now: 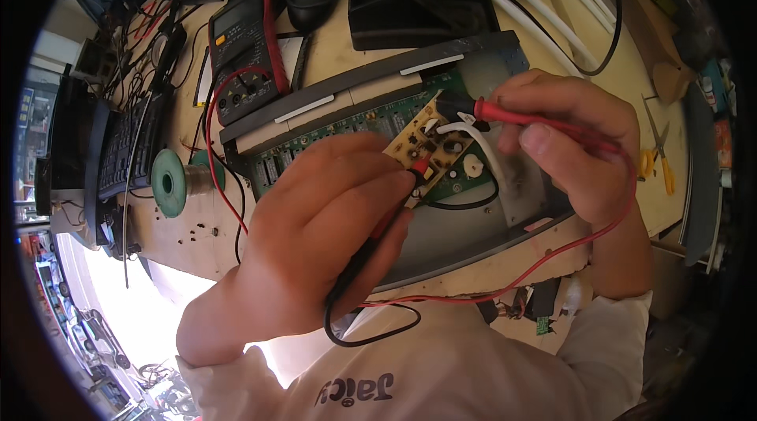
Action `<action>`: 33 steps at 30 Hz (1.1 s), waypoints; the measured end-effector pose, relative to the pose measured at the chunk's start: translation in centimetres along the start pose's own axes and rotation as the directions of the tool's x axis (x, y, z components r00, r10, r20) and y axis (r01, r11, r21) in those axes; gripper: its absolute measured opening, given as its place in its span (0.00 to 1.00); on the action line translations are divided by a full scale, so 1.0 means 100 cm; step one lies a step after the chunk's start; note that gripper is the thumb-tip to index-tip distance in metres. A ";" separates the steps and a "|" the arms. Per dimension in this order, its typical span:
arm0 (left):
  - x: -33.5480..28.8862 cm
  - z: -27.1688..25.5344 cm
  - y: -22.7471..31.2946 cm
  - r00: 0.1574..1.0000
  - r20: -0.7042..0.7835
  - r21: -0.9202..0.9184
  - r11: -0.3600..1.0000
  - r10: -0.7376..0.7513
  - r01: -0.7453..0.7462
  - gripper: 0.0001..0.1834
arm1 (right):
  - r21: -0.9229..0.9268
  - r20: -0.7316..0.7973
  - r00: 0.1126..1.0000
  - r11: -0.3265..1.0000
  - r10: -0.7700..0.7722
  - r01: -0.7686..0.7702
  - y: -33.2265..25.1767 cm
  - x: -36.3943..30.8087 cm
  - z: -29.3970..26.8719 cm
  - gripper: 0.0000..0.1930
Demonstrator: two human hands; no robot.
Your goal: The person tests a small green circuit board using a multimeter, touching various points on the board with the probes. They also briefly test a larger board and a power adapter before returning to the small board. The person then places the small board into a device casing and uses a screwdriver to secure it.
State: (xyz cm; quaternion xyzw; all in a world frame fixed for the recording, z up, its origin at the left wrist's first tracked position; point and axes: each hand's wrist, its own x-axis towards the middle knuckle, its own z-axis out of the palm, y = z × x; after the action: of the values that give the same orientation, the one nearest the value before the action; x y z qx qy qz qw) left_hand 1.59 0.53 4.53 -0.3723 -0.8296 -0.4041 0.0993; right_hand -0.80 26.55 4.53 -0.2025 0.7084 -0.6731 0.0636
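Note:
My left hand (323,200) is closed around a black test probe (356,262). Its front end reaches the small tan circuit board (407,145). In my right hand (579,137) is a red test probe (512,114), angled toward a black part at that board's right end. Whether either tip touches metal I cannot tell. White wires (473,137) run off the tan board, which lies over a long green circuit board (339,123) in a grey casing (418,259). The red-and-black multimeter (246,54) lies behind, a red lead running from it.
A green solder spool (172,183) stands at the left, near a black keyboard (126,149) and tangled cables. Behind the casing sits a black stand base (422,15). Yellow-handled scissors (667,173) lie at the right. Leads loop along the table's near edge.

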 end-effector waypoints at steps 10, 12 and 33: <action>0.012 0.011 -0.026 0.995 0.095 -0.105 0.994 -0.023 0.033 0.15 | -0.230 0.097 0.984 0.959 -0.146 0.165 0.003 0.000 -0.006 0.07; 0.015 0.011 -0.027 0.994 0.104 -0.121 0.992 -0.027 0.040 0.15 | -0.280 0.097 0.981 0.941 -0.167 0.188 0.007 0.002 -0.006 0.07; 0.020 0.010 -0.040 0.991 0.125 -0.127 0.992 0.038 -0.022 0.16 | -0.172 0.014 0.998 0.983 0.067 -0.064 0.020 -0.001 0.002 0.04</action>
State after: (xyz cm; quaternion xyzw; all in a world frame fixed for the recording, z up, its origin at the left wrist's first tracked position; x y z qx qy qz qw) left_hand -2.46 0.74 2.46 -0.4152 -0.8015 -0.4293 0.0285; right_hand -1.08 26.43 2.56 -0.1904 0.7694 -0.6051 0.0748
